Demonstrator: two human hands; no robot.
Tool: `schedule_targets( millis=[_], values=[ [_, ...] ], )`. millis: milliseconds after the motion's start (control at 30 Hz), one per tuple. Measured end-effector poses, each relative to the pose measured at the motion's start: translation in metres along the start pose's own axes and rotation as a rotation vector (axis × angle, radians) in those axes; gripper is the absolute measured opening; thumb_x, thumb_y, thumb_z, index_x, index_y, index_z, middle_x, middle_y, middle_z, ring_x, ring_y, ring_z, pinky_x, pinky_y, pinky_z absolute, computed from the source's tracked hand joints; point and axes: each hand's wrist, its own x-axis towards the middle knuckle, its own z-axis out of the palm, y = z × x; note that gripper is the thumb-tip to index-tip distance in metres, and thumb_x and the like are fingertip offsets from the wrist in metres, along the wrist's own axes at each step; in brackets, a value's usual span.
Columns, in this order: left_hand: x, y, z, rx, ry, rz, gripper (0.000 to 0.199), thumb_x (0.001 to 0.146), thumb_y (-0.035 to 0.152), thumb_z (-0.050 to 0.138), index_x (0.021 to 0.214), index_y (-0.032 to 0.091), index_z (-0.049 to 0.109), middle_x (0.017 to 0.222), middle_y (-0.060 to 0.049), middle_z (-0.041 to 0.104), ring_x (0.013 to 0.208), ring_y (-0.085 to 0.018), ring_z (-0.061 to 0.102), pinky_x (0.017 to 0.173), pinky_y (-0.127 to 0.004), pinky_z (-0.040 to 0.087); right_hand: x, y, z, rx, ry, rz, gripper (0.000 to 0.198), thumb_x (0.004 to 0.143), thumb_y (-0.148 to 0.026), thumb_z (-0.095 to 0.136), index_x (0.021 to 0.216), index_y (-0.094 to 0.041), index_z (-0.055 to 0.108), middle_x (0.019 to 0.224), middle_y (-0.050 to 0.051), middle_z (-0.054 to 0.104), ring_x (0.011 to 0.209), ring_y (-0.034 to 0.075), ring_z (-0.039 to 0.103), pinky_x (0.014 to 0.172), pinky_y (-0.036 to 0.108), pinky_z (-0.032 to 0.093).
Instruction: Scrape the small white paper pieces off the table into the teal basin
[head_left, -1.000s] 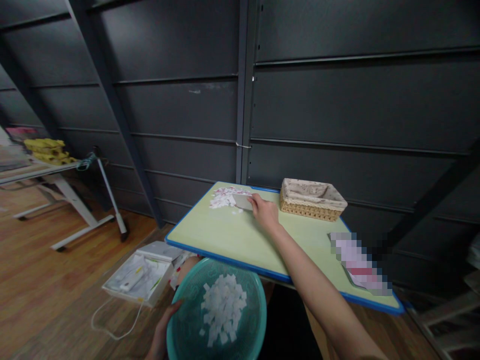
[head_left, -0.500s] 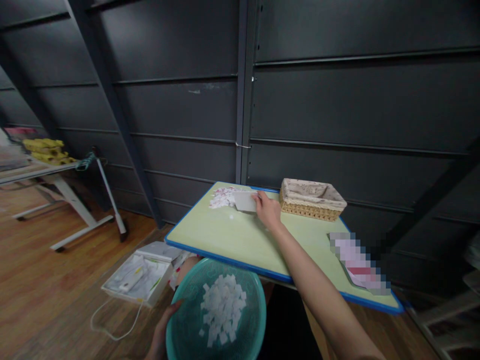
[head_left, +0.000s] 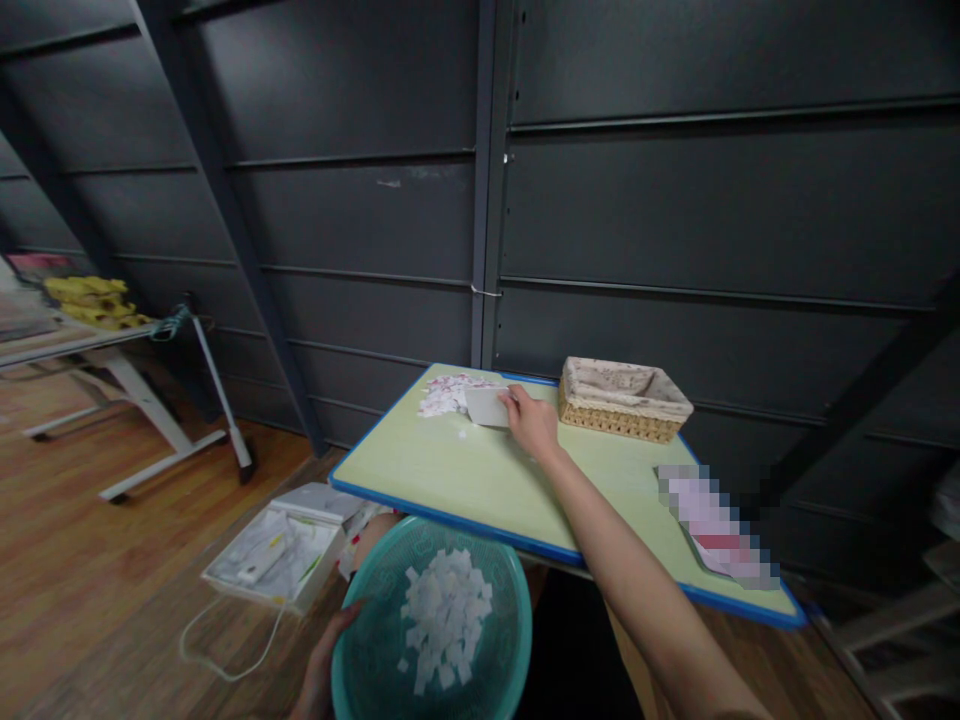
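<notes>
My right hand pinches the right end of a flat white rectangular card above the far part of the pale green table. At the card's left edge lies a pile of small white paper pieces, some with reddish marks. One tiny white scrap sits apart in front of the pile. Below the table's near edge, my left hand grips the left rim of a teal plastic colander. Many small white square pieces are heaped inside it. My left fingers show only in part.
A wicker basket with a patterned cloth lining stands at the table's back right. Nearer is a blurred-out flat pinkish item. On the floor at left lies an open white box with a cord. A dark panelled wall rises behind the table.
My right hand and the card have shifted slightly left, toward the paper pile. The colander and my left hand have stayed in place.
</notes>
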Motion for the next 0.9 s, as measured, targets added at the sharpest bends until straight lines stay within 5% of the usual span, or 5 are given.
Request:
schedule_targets(
  millis=[533, 900],
  values=[
    [-0.0031, 0.0004, 0.0006, -0.036, 0.006, -0.11, 0.031, 0.071, 0.017, 0.066, 0.101, 0.012, 0.071, 0.07, -0.009, 0.079, 0.087, -0.034, 0.074, 0.084, -0.048, 0.057, 0.0025, 0.0015, 0.0009, 0.099, -0.031, 0.003, 0.041, 0.1, -0.041, 0.036, 0.125, -0.021, 0.061, 0.098, 0.01, 0.074, 0.086, 0.024, 0.068, 0.072, 0.028, 0.042],
    [-0.0058, -0.0002, 0.0015, -0.01, 0.005, -0.058, 0.02, 0.066, 0.013, 0.069, 0.086, 0.011, 0.072, 0.069, -0.01, 0.079, 0.091, -0.035, 0.073, 0.082, -0.044, 0.058, 0.0031, -0.0001, 0.0032, 0.305, -0.016, 0.001, 0.038, 0.096, -0.042, 0.044, 0.117, -0.019, 0.066, 0.094, 0.01, 0.075, 0.082, 0.025, 0.067, 0.073, 0.03, 0.043]
  ],
)
